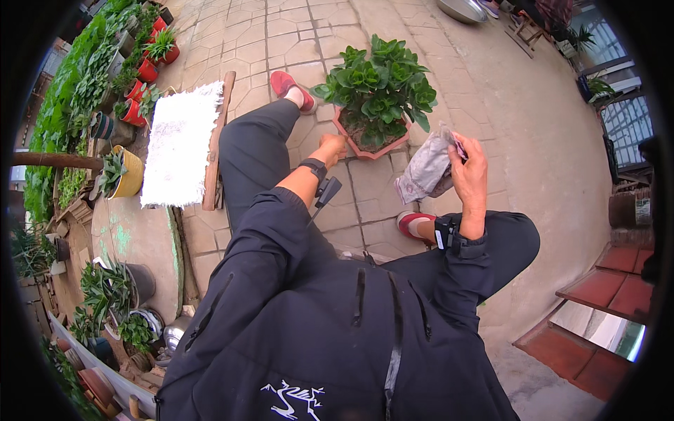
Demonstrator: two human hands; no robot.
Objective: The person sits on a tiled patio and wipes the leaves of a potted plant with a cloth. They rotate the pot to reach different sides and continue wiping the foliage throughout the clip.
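Note:
A leafy green potted plant (382,79) grows from a terracotta-coloured, many-sided flower pot (376,153) on the paving before me. At the pot's near left edge is my left hand (333,149), its fingers curled against the rim; the fingertips are partly hidden. My right hand (470,168), just right of the pot, pinches a crumpled greyish cloth (424,167) with stained patches. The cloth hangs above the ground, apart from the leaves. Soil shows inside the pot around the stems.
To the left, a frayed white mat (181,142) lies over a wooden-edged low seat or board (215,158). Red pots (147,71) and a yellow pot (131,171) line the plant bed. A metal basin (462,9) sits at top right, near another person's shoe (489,7). Red-tiled steps (584,347) rise lower right.

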